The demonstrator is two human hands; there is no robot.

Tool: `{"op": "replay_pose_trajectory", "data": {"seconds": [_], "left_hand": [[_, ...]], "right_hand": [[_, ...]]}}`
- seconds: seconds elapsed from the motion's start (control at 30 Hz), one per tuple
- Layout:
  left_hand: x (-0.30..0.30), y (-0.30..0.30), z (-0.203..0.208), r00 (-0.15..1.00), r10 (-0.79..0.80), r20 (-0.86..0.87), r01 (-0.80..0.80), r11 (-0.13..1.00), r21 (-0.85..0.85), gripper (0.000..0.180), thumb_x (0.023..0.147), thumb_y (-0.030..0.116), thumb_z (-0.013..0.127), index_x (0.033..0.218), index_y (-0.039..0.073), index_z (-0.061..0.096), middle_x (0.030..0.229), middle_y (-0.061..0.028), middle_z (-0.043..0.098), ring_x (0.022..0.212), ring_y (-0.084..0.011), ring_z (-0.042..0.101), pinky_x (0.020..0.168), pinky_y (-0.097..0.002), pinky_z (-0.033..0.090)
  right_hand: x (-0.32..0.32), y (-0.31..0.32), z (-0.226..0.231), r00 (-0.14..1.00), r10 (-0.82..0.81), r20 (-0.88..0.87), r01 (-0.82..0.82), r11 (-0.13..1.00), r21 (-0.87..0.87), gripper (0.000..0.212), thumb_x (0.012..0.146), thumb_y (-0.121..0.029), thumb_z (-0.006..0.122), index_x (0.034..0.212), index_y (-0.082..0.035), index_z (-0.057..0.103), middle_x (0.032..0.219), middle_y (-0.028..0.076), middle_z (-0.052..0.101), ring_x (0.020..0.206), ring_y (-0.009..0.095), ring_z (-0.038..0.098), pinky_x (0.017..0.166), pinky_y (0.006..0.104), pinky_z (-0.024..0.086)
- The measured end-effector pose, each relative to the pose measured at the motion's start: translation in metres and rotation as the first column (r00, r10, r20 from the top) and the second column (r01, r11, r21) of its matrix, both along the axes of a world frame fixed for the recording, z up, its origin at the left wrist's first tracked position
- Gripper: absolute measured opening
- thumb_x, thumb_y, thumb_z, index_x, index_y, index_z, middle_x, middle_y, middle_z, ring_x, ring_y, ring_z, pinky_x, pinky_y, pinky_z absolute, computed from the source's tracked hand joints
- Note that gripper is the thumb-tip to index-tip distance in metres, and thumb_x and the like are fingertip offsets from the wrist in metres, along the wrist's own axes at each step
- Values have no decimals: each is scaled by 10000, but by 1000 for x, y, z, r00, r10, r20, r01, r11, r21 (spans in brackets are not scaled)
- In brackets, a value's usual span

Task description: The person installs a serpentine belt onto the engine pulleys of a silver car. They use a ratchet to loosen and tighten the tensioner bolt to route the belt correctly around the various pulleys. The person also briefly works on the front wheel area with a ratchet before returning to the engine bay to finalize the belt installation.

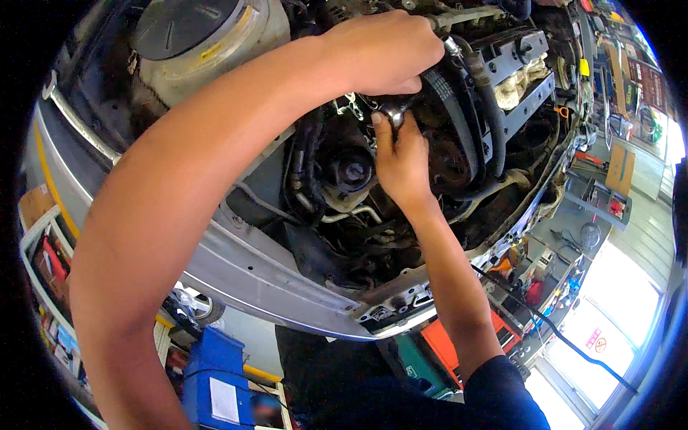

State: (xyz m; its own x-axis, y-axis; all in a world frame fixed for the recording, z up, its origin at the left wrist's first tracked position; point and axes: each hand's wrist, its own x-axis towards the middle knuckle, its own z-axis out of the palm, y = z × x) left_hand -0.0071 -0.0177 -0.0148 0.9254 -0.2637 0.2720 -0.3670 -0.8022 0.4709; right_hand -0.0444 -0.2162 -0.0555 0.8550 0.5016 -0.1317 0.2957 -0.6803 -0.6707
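I lean over an open car engine bay, both arms reaching into it. My left hand (390,54) is closed beside the engine, its fingers bent down and mostly hidden from above. A chrome fitting (451,46) shows just past its knuckles. Lower down, my right hand (405,161) pinches a shiny rounded metal piece (393,116), like a ratchet head, between thumb and fingers. Right of both hands a black ribbed drive belt (459,107) runs in a long loop. A dark round pulley-like part (352,170) lies left of my right hand.
A strut tower with a black cap (188,27) stands at upper left. A long chrome bar with a ringed end (82,118) rests along the fender (251,276). Black hoses (489,107) pass right of the belt. Beyond the car are a blue box (215,373) and a red tool chest (441,347).
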Motion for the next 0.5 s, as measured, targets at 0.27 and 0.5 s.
{"op": "replay_pose_trajectory", "data": {"seconds": [0.27,0.5], "left_hand": [[2,-2,6,998,-1,-70,3,1000,31,222,762,176,738,858,-22,711,823,-251,709,843,-435,721,809,-518,598],[4,-1,-4,1000,-20,16,20,1000,24,231,771,191,738,871,-13,699,832,-227,708,853,-431,714,827,-520,587]], "right_hand": [[-7,-6,-10,988,-119,97,116,993,32,373,964,-302,758,842,17,606,678,238,645,627,452,645,593,483,504],[-14,-3,-12,937,-222,270,222,974,31,411,872,-362,846,819,15,692,723,217,699,643,401,691,622,451,550]]}}
